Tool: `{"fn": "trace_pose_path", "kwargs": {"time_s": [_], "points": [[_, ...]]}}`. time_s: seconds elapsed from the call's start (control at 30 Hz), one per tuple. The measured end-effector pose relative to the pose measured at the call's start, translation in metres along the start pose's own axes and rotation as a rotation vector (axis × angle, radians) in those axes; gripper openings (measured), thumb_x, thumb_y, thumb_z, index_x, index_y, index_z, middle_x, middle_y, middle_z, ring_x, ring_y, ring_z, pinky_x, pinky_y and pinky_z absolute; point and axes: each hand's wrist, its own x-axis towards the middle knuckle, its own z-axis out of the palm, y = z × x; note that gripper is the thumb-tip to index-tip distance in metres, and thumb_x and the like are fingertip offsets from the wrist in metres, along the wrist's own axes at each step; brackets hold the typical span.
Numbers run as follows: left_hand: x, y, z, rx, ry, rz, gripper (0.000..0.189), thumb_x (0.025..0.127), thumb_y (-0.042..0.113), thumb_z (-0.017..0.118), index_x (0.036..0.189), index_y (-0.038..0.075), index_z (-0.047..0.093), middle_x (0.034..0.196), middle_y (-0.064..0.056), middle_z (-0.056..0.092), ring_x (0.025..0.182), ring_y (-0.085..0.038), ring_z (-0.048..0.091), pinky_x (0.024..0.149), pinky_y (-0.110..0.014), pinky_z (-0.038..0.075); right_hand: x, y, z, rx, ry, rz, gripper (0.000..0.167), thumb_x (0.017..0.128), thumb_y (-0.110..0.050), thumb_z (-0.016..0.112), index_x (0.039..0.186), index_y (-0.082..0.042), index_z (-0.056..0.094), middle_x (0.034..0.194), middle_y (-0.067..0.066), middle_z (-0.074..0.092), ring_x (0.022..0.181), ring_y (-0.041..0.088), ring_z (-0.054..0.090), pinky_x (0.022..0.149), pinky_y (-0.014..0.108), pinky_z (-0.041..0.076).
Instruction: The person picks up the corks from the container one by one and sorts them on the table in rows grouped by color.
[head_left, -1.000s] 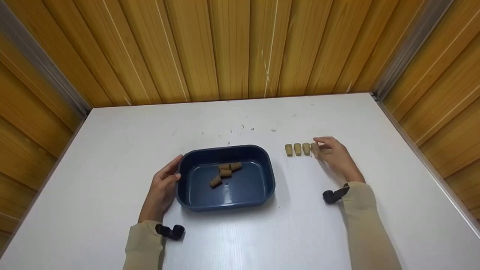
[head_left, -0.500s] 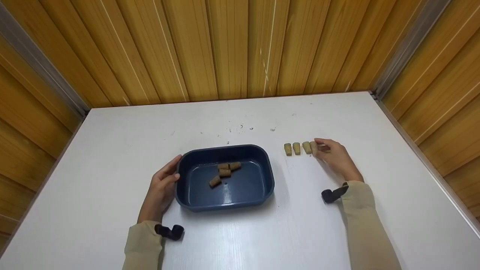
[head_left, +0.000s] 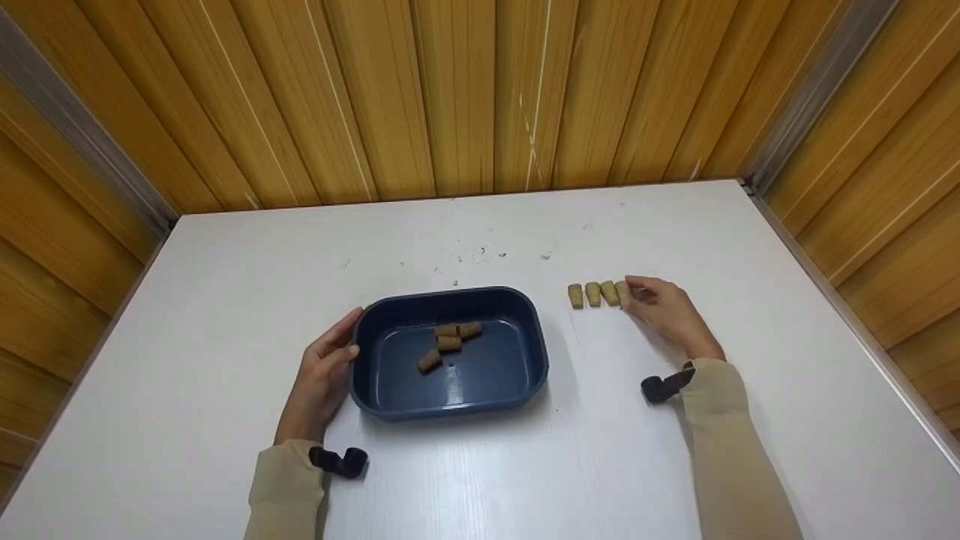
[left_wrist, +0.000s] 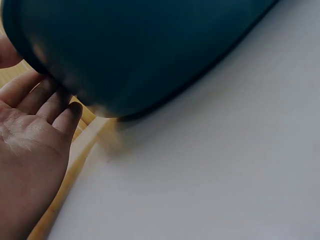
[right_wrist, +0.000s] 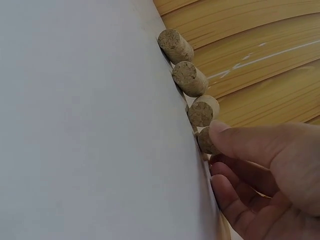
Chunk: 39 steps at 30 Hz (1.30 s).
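My left hand (head_left: 319, 375) grips the left side of a dark blue plastic basin (head_left: 480, 409), thumb at the rim and fingers along the outer wall. In the left wrist view the fingertips touch the basin's outside. Several brown corks (head_left: 449, 343) lie loose inside it. To the right of the basin, tapered corks stand in a short row. My right hand (head_left: 669, 311) pinches the rightmost cork (right_wrist: 206, 142) between thumb and fingers. Its neighbour (head_left: 610, 293) leans slightly and seems to touch it. The other two corks (head_left: 575, 295) (head_left: 593, 294) stand further left.
Everything rests on a white table (head_left: 465, 487) with small dark marks near its back. Wood-patterned panels (head_left: 457, 97) rise behind it and at both sides. A black wrist camera (head_left: 660, 388) sits at the right sleeve, another camera (head_left: 345, 463) at the left.
My right hand has shifted slightly left with the rightmost cork, closing up to the neighbouring cork, which now tilts. The left hand and the basin have stayed put.
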Motion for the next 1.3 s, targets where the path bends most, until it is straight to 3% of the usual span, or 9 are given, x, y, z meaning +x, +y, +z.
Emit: {"fn": "trace_pose_path", "kwargs": {"time_s": [0.3, 0.67, 1.0, 1.17, 1.3], "points": [[0.0, 0.001, 0.0, -0.029, 0.01, -0.009, 0.06, 0.087, -0.011, 0.044, 0.145, -0.01, 0.03, 0.143, -0.003, 0.047, 0.129, -0.002, 0.047, 0.107, -0.017, 0.039, 0.002, 0.0, -0.001, 0.011, 0.015, -0.014, 0.054, 0.097, -0.017, 0.053, 0.146, -0.001, 0.037, 0.138, 0.026, 0.048, 0.126, 0.042, 0.047, 0.108, 0.052, 0.038], [0.001, 0.001, 0.001, -0.008, 0.006, -0.011, 0.059, 0.087, -0.011, 0.043, 0.145, -0.01, 0.03, 0.15, -0.014, 0.039, 0.13, -0.001, 0.046, 0.108, -0.016, 0.037, 0.0, 0.0, -0.003, 0.021, 0.009, 0.027, 0.056, 0.098, -0.022, 0.052, 0.147, -0.001, 0.035, 0.145, 0.023, 0.042, 0.131, 0.041, 0.043, 0.111, 0.052, 0.035], [-0.002, 0.0, 0.0, -0.034, -0.003, -0.005, 0.06, 0.087, -0.011, 0.043, 0.145, -0.009, 0.031, 0.138, 0.004, 0.052, 0.13, -0.002, 0.047, 0.108, -0.017, 0.038, -0.003, -0.008, 0.0, 0.038, 0.055, 0.03, 0.054, 0.097, -0.025, 0.052, 0.145, -0.003, 0.039, 0.139, 0.025, 0.048, 0.125, 0.039, 0.049, 0.102, 0.05, 0.043], [-0.001, 0.001, 0.001, -0.018, 0.007, 0.002, 0.059, 0.086, -0.011, 0.044, 0.144, -0.01, 0.033, 0.143, -0.004, 0.049, 0.129, -0.002, 0.048, 0.107, -0.017, 0.039, -0.004, -0.014, -0.002, 0.019, 0.085, 0.004, 0.052, 0.096, -0.022, 0.053, 0.143, -0.002, 0.042, 0.138, 0.024, 0.049, 0.122, 0.039, 0.052, 0.096, 0.046, 0.048], [0.0, 0.001, 0.002, -0.008, 0.014, -0.001, 0.058, 0.086, -0.011, 0.045, 0.143, -0.01, 0.034, 0.147, -0.012, 0.045, 0.128, -0.002, 0.049, 0.106, -0.018, 0.039, -0.004, -0.021, -0.004, -0.005, 0.117, -0.066, 0.046, 0.095, -0.015, 0.053, 0.139, 0.0, 0.047, 0.14, 0.024, 0.047, 0.121, 0.042, 0.052, 0.097, 0.049, 0.049]]}}
